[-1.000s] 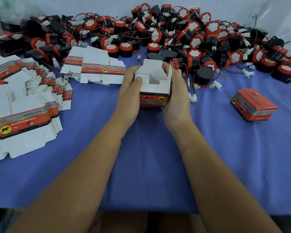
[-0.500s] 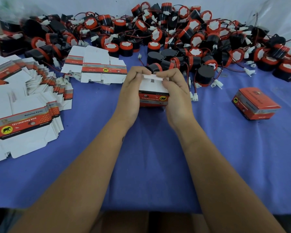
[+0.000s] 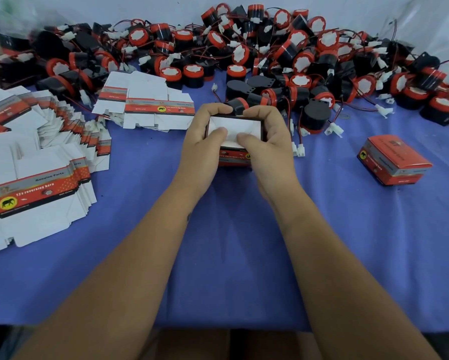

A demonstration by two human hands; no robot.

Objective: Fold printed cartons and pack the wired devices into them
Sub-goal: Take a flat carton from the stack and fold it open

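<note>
A small red printed carton (image 3: 234, 129) stands on the purple table centre, its white end flaps folded inward. My left hand (image 3: 205, 141) grips its left side, thumb pressing on the white flap. My right hand (image 3: 269, 141) grips the right side, thumb pressing the flap too, fingers curled over the far edge. A big heap of black-and-red wired devices (image 3: 270, 53) lies along the back. Flat unfolded cartons (image 3: 23, 183) are stacked at the left, with a smaller pile (image 3: 145, 102) behind my left hand.
One closed red carton (image 3: 395, 162) lies on the cloth at the right. Loose white connectors on red wires (image 3: 332, 128) trail forward from the heap beside my right hand. The purple cloth (image 3: 231, 242) runs to the table's front edge near me.
The carton's open white flaps have been folded down and inward. Both hands shifted from its sides to over its top, thumbs now on the flaps.
</note>
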